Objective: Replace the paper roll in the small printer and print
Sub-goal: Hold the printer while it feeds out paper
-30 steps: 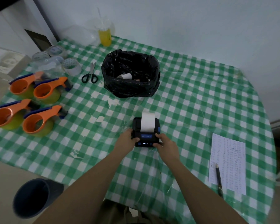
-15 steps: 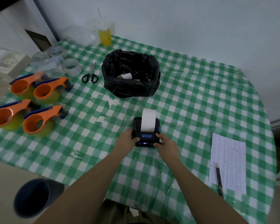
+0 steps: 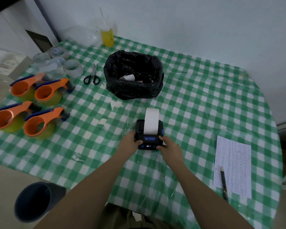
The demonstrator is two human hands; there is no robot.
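Paper strip (image 3: 151, 120) fed out longer, left hand (image 3: 128, 143) and right hand (image 3: 169, 147) gripping printer (image 3: 149, 135) sides

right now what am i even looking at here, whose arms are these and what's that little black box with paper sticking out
This is one picture from a camera worn on a person's head, looking down at their own bare arms. The left hand and right hand hold a small black printer by its sides; it sits on a green checked table. A white paper strip comes out of its top. Behind it stands a bin lined with a black bag. To the left lie scissors, orange tape dispensers and clear tape rolls. To the right lie a printed sheet and a pen.
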